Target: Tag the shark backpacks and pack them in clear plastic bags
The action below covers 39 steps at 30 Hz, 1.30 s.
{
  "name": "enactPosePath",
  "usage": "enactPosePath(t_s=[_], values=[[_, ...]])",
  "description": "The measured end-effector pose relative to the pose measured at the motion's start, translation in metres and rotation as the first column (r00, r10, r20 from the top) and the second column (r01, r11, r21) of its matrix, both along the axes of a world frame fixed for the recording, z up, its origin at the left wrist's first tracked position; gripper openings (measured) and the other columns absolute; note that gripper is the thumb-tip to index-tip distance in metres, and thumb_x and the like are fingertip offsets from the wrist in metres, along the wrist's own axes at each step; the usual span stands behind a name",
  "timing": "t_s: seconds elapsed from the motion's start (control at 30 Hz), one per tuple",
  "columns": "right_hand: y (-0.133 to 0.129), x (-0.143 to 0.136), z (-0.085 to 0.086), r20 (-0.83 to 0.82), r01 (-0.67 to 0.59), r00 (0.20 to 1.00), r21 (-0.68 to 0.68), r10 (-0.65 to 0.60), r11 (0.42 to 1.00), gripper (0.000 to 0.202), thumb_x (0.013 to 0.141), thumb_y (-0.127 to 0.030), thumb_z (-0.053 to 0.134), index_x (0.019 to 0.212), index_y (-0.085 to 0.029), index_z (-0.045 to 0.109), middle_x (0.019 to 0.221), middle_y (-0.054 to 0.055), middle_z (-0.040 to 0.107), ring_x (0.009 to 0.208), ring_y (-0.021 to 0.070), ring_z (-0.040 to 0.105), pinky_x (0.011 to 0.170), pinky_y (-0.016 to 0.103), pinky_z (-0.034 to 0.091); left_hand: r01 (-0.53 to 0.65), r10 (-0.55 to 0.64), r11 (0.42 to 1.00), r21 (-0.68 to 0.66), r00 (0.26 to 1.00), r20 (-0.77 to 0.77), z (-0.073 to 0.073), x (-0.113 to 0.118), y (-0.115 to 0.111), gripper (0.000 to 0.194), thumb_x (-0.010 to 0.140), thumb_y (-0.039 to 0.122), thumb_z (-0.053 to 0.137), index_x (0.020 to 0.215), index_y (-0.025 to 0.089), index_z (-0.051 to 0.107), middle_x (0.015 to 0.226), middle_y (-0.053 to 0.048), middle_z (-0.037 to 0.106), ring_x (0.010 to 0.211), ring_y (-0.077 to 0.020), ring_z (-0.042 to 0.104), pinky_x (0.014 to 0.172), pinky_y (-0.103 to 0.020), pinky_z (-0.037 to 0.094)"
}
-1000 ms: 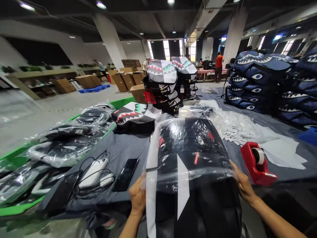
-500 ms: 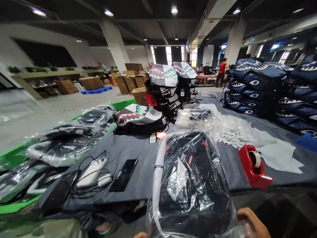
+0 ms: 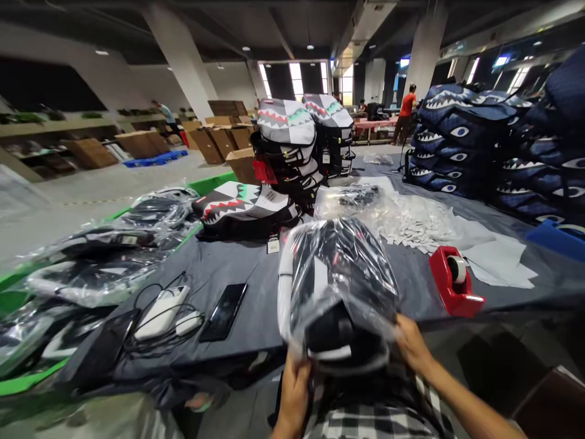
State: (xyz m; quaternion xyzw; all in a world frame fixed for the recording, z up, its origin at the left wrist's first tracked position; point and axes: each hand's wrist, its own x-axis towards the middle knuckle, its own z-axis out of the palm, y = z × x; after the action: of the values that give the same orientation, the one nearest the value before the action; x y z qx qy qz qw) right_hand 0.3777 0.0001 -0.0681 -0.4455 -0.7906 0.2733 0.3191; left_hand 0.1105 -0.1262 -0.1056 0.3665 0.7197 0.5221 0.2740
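Observation:
A black backpack (image 3: pixel 350 262) in a clear plastic bag (image 3: pixel 297 286) lies at the table's front edge, its near end toward me. The bag's mouth gapes on my side, and the dark bottom of the backpack shows through it. My left hand (image 3: pixel 295 378) grips the left edge of the bag's mouth, fingers closed. My right hand (image 3: pixel 411 341) holds the right edge of the same mouth, its fingers wrapped on the plastic. A red tape dispenser (image 3: pixel 452 283) stands right of the bag. To the left lie a black phone (image 3: pixel 223 312) and a white power bank (image 3: pixel 162 312) with cables.
Shark-patterned backpacks (image 3: pixel 286 128) are stacked at the back, with one more backpack (image 3: pixel 244 207) lying before them. Blue backpacks (image 3: pixel 457 137) are piled at right. Bagged backpacks (image 3: pixel 105 268) fill a green-edged container at left. White packets (image 3: pixel 415 225) lie on the grey-covered table (image 3: pixel 256 274).
The bagged backpack's near end has tipped up, showing the bag's open mouth. Both hands have come further into view, on its two sides. The camera view has shifted slightly.

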Motion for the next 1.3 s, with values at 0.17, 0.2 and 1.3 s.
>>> enactPosePath(t_s=[0.17,0.2,1.3], values=[[0.104,-0.034,0.059,0.139,0.051,0.989,0.041,-0.056,0.998,0.014,0.078,-0.028,0.046,0.073,-0.022,0.058,0.076,0.006,0.068,0.073,0.0205,0.064,0.072,0.03,0.05,-0.159,0.167,0.984,0.081,0.98,-0.105,0.056,-0.061,0.067,0.015,0.071,0.034,0.059,0.077,0.021,0.06,0.086,-0.003,0.064,0.088,-0.0206,0.063,0.088,-0.033,0.052],[0.117,-0.026,0.063,0.135,0.102,0.985,0.055,-0.109,0.993,0.013,0.077,-0.027,0.047,0.075,-0.022,0.058,0.081,0.007,0.069,0.077,0.0212,0.064,0.074,0.031,0.05,-0.24,0.248,0.968,0.077,0.963,-0.106,0.062,-0.078,0.071,0.013,0.069,0.033,0.057,0.074,0.021,0.057,0.085,-0.003,0.063,0.088,-0.0205,0.062,0.088,-0.033,0.052],[-0.045,0.02,-0.012,-0.392,-0.139,0.851,-0.81,-0.35,0.57,0.055,0.077,-0.075,0.06,0.083,-0.021,0.05,0.061,-0.007,0.049,0.047,0.0085,0.041,0.046,0.02,0.031,0.453,-0.273,0.889,-0.073,0.65,0.709,0.016,0.106,0.054,0.063,0.052,0.059,0.089,0.088,0.016,0.061,0.067,-0.001,0.069,0.051,-0.0121,0.059,0.056,-0.024,0.048]])
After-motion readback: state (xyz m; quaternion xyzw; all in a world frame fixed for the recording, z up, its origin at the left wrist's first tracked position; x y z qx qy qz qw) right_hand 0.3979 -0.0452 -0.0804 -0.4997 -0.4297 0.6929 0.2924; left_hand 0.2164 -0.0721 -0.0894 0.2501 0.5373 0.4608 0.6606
